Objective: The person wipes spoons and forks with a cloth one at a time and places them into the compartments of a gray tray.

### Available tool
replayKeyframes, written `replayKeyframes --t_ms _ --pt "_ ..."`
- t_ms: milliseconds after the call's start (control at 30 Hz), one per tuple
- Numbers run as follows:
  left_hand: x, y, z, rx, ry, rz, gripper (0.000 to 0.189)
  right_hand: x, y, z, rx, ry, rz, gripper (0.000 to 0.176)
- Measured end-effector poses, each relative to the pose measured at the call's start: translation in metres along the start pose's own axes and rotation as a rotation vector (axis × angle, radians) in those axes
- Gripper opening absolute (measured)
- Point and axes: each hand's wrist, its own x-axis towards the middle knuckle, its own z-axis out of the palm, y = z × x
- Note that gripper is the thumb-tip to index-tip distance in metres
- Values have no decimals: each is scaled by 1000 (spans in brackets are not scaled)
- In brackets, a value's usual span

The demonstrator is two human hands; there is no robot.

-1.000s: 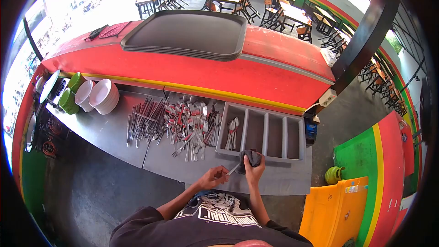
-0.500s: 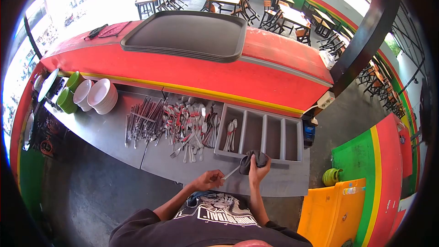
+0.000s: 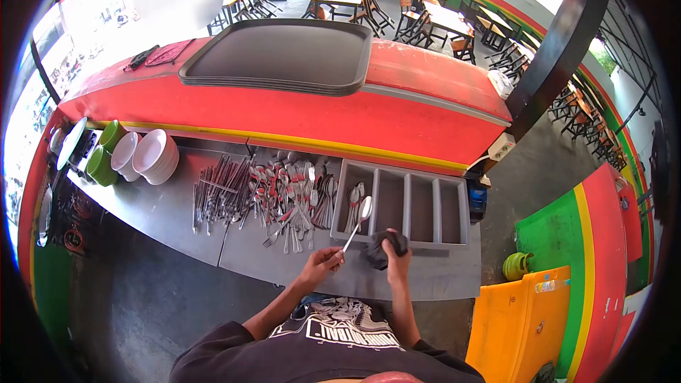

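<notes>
Between its fingertips my left hand point(image 3: 323, 264) pinches the handle end of a spoon point(image 3: 365, 209). The spoon points up and away, its bowl over the leftmost compartment of a grey cutlery tray point(image 3: 402, 243). A bunched dark cloth point(image 3: 383, 251) is gripped in my right hand point(image 3: 399, 261), just in front of the tray and apart from the spoon. Several spoons point(image 3: 354, 206) lie in that leftmost compartment. Left of the tray, a heap of mixed cutlery point(image 3: 291, 195), spoons and forks among it, lies loose on the metal counter point(image 3: 248, 247).
A red ledge point(image 3: 298, 115) runs behind the counter, with a stack of brown serving trays point(image 3: 277, 57) on it. White bowls point(image 3: 157, 157) and green bowls point(image 3: 103, 164) stand at the far left. To the right are a power socket point(image 3: 501, 146) and an orange cabinet point(image 3: 516, 319).
The spoon's bowl end, wrapped in the cloth before, is now out of it and raised over the tray. My left hand has moved slightly up; the cloth has shifted a little.
</notes>
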Motion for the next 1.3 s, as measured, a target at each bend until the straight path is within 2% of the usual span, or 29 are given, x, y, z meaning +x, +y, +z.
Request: replayKeyframes --t_ms 67,167,400,500,600,667,900,1067,1167,1300 --pt "1 9 7 -60 -48 -51 27 -4 4 4 61 -196 132 40" --pt "5 2 4 -110 -219 -127 20 -10 4 14 104 -366 253 37" --pt "0 23 1 37 -363 -176 21 -8 -2 12 131 -426 280 34" --pt "0 27 6 158 -364 -103 25 -6 3 14 108 -353 213 32" --pt "1 28 19 310 -327 20 26 -3 5 13 -45 -281 221 31" --pt "1 27 24 451 -307 112 25 -1 10 12 -41 -251 214 31" --pt "8 25 24 524 -267 109 23 -1 1 16 -124 -192 161 26" --pt "6 24 17 535 -315 166 25 5 8 12 -220 -79 46 29" --pt "-1 28 25 548 -268 142 27 11 25 8 -273 2 -41 33" --pt "-2 21 21 573 -301 124 29 11 26 3 -410 99 -87 39"
